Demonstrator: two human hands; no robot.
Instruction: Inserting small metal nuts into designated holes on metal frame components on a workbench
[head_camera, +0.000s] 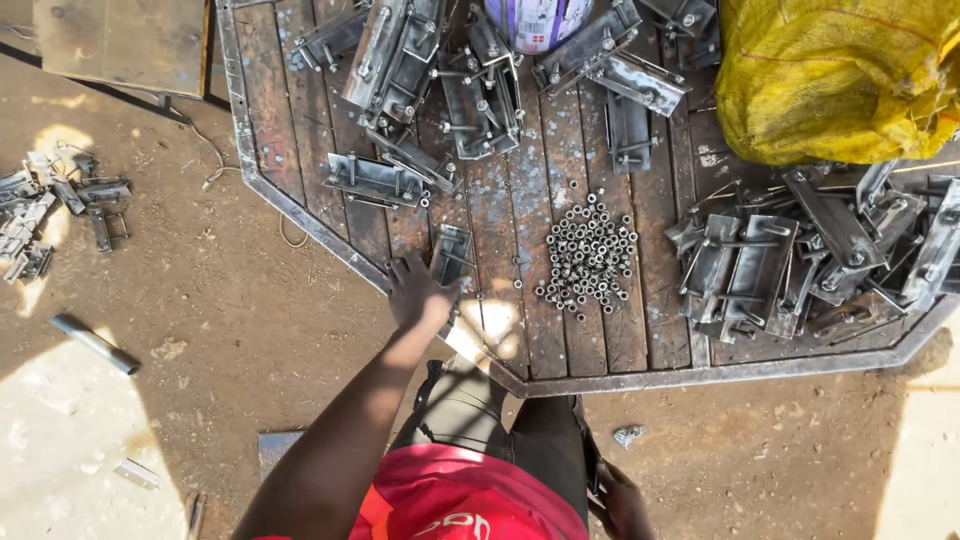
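Observation:
My left hand (417, 292) reaches out to the near left edge of the wooden table (520, 215) and rests on a small grey metal bracket (453, 254), fingers around its near end. To its right lies a pile of small steel nuts (588, 257). My right hand (622, 503) hangs low beside my leg, below the table's edge, partly cut off by the frame; whether it holds anything cannot be told.
Several metal brackets lie heaped at the table's back (420, 70) and right (800, 255). A yellow sack (840, 75) sits at the back right. More brackets (50, 210) and a short pipe (95, 343) lie on the dirt floor at left.

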